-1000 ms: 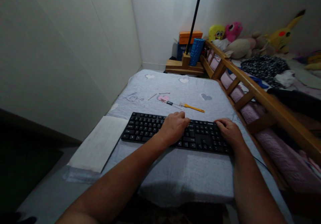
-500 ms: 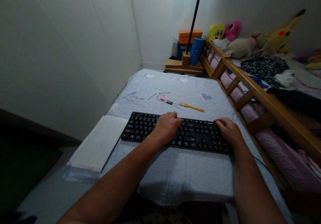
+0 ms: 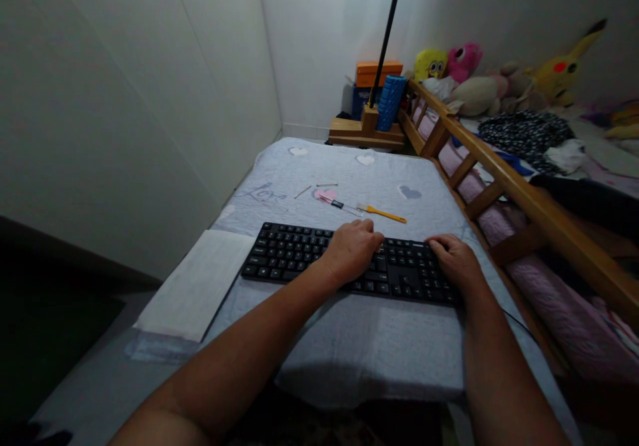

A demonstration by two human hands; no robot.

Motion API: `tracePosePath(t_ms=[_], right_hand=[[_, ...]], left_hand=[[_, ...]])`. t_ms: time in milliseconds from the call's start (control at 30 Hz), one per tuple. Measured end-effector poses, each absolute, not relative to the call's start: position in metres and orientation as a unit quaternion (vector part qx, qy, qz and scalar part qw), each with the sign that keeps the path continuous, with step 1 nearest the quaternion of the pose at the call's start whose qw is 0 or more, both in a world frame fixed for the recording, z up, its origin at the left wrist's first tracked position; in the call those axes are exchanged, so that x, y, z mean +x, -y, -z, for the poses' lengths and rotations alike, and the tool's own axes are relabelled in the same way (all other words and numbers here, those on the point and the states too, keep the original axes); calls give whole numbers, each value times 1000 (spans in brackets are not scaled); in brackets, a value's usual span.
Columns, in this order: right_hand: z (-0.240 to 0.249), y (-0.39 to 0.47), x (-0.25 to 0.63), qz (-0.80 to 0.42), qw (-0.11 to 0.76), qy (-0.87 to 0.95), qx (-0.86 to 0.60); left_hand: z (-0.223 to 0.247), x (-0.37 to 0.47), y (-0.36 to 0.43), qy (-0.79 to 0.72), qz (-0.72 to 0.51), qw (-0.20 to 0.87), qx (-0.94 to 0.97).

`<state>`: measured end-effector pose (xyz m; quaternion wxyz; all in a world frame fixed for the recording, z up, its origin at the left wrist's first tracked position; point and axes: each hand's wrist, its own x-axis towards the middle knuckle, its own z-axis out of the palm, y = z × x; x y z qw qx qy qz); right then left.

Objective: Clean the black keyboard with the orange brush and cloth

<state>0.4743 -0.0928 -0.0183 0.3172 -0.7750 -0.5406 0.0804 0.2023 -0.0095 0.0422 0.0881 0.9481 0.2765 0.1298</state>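
A black keyboard [image 3: 284, 253] lies across the cloth-covered table, its keys facing up. My left hand [image 3: 353, 246] is over the middle-right keys with its fingers curled closed. Whatever those fingers pinch, if anything, is hidden beneath them. At the keyboard's right end, my right hand [image 3: 454, 263] grips the edge, thumb on top near the far corner. Beyond the keyboard lie a yellow-handled brush [image 3: 384, 214], a thin tool with a black middle [image 3: 337, 204] and two slim sticks like cotton swabs, one slanted [image 3: 302, 192] and one level [image 3: 327, 185].
A folded white sheet [image 3: 194, 286] rests left of the keyboard. A wooden bed rail [image 3: 489, 156] runs along the table's right side, with plush toys behind it. A black pole [image 3: 388, 33] on a wooden base stands at the back. The keyboard's cable [image 3: 519, 321] trails right.
My left hand has slid to the right along the keyboard, uncovering some middle keys. My right hand and the keyboard have stayed where they were.
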Motion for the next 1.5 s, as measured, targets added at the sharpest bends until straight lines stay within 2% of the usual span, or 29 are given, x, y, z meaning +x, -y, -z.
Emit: tracePosePath(t_ms=[333, 867, 1500], right_hand=[[18, 92, 474, -84, 319, 544, -771], [17, 92, 474, -80, 313, 544, -774], [17, 92, 475, -82, 305, 543, -778]], left_hand=[[-33, 218, 15, -266, -108, 60, 956], [-43, 159, 5, -347, -64, 58, 934], [-36, 87, -16, -490, -76, 78, 865]])
